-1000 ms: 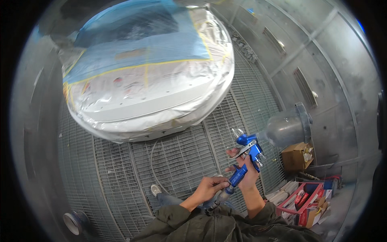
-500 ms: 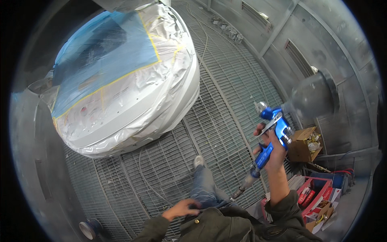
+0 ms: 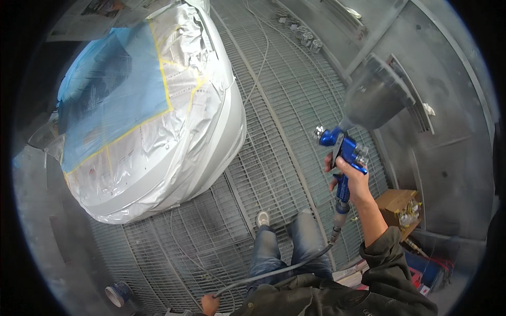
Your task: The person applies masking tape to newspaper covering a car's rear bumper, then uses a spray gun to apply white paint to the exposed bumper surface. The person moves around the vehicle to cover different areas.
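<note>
My right hand (image 3: 356,181) is wrapped round the handle of a blue spray gun (image 3: 348,150), raised at the right. On top of the gun sits a translucent grey paint cup (image 3: 377,97), tilted to the right; its contents I cannot make out. A grey air hose (image 3: 279,271) runs from the handle's base across my waist to the lower left. There my left hand (image 3: 210,304) is closed on the hose, its fingers only partly visible. Left of the gun, well apart from it, stands a masked car (image 3: 153,179) with a pale painted end and blue film over its glass.
A metal grating floor (image 3: 211,231) lies underfoot, crossed by thin hoses. Several small cans (image 3: 307,38) line the right wall. An open cardboard box (image 3: 392,203) stands by that wall, with red and blue items below it. A bucket (image 3: 118,294) is at lower left.
My left hand has moved down and left and now grips the hose, which stretches across my front. The spray gun has shifted slightly left, its handle more upright. Both my legs now show.
</note>
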A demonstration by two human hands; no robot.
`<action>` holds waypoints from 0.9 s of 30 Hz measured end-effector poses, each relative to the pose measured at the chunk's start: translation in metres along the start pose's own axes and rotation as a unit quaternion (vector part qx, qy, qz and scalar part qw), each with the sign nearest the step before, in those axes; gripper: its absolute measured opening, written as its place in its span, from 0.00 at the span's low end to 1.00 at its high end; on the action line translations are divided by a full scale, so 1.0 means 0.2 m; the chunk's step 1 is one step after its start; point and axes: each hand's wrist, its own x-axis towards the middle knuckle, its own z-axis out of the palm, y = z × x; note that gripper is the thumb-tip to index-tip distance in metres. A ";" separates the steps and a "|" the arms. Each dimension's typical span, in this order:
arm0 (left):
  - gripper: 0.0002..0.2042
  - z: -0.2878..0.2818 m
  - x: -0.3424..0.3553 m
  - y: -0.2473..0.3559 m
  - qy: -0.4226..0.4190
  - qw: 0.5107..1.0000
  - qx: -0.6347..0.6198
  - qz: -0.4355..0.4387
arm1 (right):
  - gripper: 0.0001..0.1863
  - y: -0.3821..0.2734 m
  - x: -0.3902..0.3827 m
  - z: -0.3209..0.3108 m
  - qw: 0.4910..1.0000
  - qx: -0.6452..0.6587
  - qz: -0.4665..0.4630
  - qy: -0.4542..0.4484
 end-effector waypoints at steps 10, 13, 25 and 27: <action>0.20 0.58 -0.33 1.27 0.202 0.974 -0.064 -0.083 | 0.15 0.29 1.26 -0.38 0.985 -0.065 0.088 -0.131; 0.21 0.67 -0.41 1.75 0.207 0.953 -0.099 -0.196 | 0.14 0.40 1.60 -0.43 0.986 -0.060 0.090 -0.129; 0.24 1.32 -0.25 2.13 0.208 0.958 -0.135 -0.145 | 0.15 0.71 2.35 -0.08 0.867 -0.027 0.182 -0.463; 0.20 0.86 -0.18 2.63 0.188 0.941 -0.188 -0.207 | 0.12 0.82 2.49 -0.05 0.870 -0.077 0.135 -0.469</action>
